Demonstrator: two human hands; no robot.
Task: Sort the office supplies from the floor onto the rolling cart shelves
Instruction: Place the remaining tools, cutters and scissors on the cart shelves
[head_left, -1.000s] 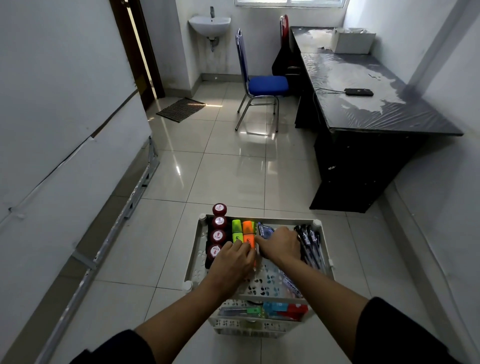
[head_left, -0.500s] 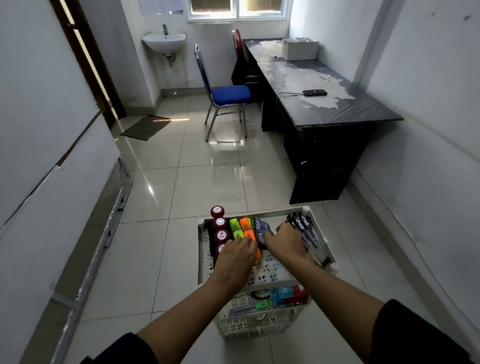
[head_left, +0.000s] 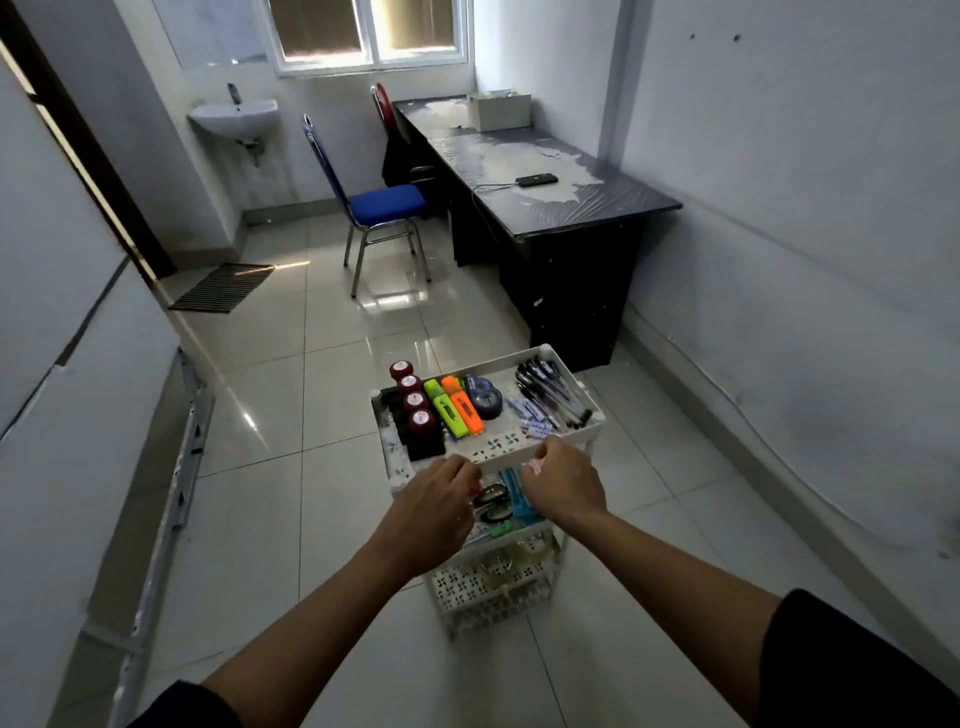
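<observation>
The cart (head_left: 540, 444) stands on the tiled floor (head_left: 270, 415) in the lower middle of the view, directly ahead of the person. Its top shelf holds a row of four red-capped bottles (head_left: 415, 402), a green marker (head_left: 445, 410) and an orange marker (head_left: 464, 407) side by side, a blue correction-tape roller (head_left: 484, 395), and a bundle of black pens (head_left: 553, 392). Scissors (head_left: 491, 501) and other small items lie on the shelf below; the lowest shelf's contents are too dim to name.

The left hand (head_left: 436, 501) curls its fingers at the near rim of the top shelf, at about 7 o'clock from the markers; the right hand (head_left: 563, 480) closes over the same rim at about 5 o'clock. Both seem to grip the edge, though the fingertips are hidden.

Judging by what is visible, the sorting looks nearly done. The risk now is the cart itself: it is tall and narrow, so an uneven pull on the top rim could tip it or roll it away, and the upright bottles could topple into the markers.

The top shelf's long axis runs from 8 to 2 o'clock. Markers and pens lie across it, tips toward roughly 11 o'clock.

A blue chair (head_left: 382, 208) and a dark desk (head_left: 571, 208) stand well apart, toward 12 and 1 o'clock.
</observation>
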